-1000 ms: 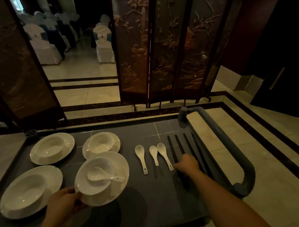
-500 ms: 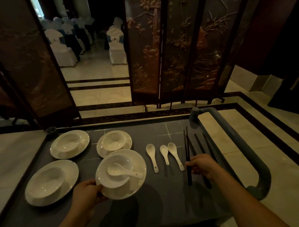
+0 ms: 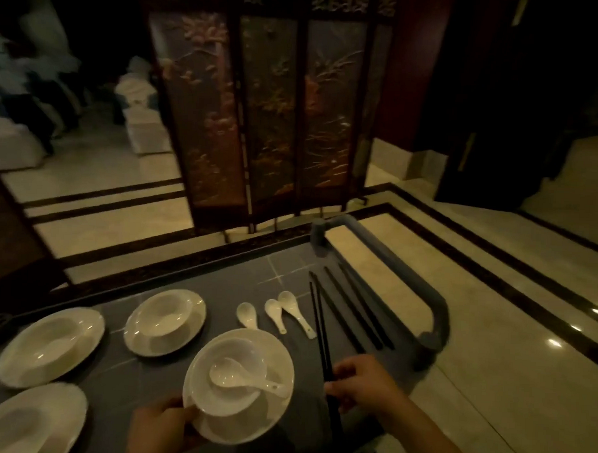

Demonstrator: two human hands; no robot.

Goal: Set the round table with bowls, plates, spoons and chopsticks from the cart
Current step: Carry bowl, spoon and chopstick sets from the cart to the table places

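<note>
Crockery fills the grey tiled top of a service cart (image 3: 167, 385) seen from above in dim light. The left hand (image 3: 160, 429) grips the near rim of a round white ceramic plate (image 3: 247, 426), thumb on top, and a white ceramic bowl (image 3: 229, 380) sits on that plate with a white ceramic soup spoon (image 3: 246, 380) lying in it, handle pointing right. The right hand (image 3: 364, 383) is closed around a pair of long black chopsticks (image 3: 322, 337), which slant away from the person with their far ends above the cart top, just right of the loose spoons.

Three more white ceramic spoons (image 3: 280, 314) lie side by side on the cart, bowls away from the person. To their right, further black chopsticks (image 3: 359, 314) rest on the surface in parallel diagonals, next to the grey tubular cart handle (image 3: 405, 275).

Three other white plate-and-bowl sets stand on the cart: one (image 3: 165, 321) behind the held plate, one (image 3: 51, 345) at far left, and one (image 3: 25, 423) at the near left corner, partly cut off by the frame edge.

Beyond the cart stands a dark wooden folding screen (image 3: 264, 115) with carved floral panels, on a pale polished tile floor (image 3: 508, 355) with dark border stripes. Chairs in white covers (image 3: 141, 116) are blurred at upper left.
</note>
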